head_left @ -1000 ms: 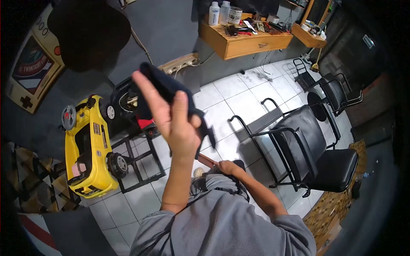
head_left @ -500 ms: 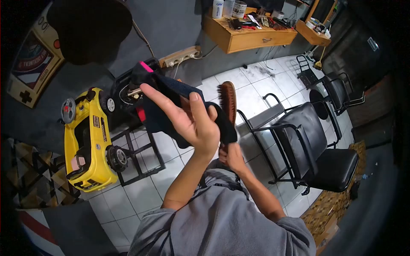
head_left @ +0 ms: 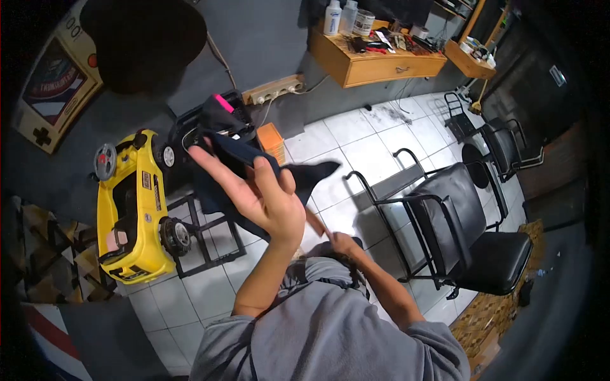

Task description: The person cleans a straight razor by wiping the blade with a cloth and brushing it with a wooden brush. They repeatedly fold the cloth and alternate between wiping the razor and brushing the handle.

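- Left hand point(head_left: 279, 213): raised in front of the torso, holding a dark cloth point(head_left: 235, 149). The index finger extends toward the upper left; the remaining grip is partly hidden by the fabric.
- Dark cloth: suspended above the tiled floor point(head_left: 356, 138), spread behind the fingers of the left hand. One pointed end projects to the right, past the wrist.
- Right hand point(head_left: 344, 246): positioned low, near the waist, with the fingers closed around the handle of a brown brush point(head_left: 316, 223).
- Brown brush: inclined up and to the left from the right hand. Its upper end is blurred and lies close to the dark cloth; contact cannot be determined.
- Beyond the dark cloth: a black container point(head_left: 238, 113), with an orange box point(head_left: 271, 138) just beside it.
- Left side: a yellow toy car point(head_left: 143, 209).
- Right side: a black chair point(head_left: 460, 197) with metal armrests.
- Far wall: a wooden tabletop point(head_left: 375, 75) with a drawer, carrying a white bottle point(head_left: 332, 19) and assorted tools.
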### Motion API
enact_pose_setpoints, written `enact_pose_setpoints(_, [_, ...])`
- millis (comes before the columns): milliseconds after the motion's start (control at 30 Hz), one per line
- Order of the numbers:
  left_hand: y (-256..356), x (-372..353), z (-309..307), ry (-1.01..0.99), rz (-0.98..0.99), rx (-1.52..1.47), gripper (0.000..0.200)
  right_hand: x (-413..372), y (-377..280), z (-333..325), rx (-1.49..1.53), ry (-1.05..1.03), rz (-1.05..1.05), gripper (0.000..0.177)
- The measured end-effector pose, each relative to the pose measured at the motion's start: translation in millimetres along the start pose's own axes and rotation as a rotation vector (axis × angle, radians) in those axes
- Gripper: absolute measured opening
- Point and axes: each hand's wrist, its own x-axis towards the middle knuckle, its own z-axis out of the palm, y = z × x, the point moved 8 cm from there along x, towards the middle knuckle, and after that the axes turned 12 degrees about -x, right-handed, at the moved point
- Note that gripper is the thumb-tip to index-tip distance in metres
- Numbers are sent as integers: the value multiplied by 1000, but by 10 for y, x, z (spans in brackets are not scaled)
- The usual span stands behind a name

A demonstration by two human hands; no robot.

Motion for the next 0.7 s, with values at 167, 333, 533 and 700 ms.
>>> enact_pose_setpoints(167, [-370,-390,-486,29,-279,67,76,-384,-742,-1180,958,142,-147,47])
enact_pose_setpoints(333, [-734,-885,-886,-45,-402,174,75,-839,-1700,-1712,866,164,-563,80])
enact_pose_setpoints(533, [-894,-900,-1394,78,-568,174,68,-774,-1700,-1357,813,-102,-330,22])
enact_pose_setpoints(700, [-831,-581,-2214,-277,-388,807,30,-882,-1539,-1671,428,9,-302,20])
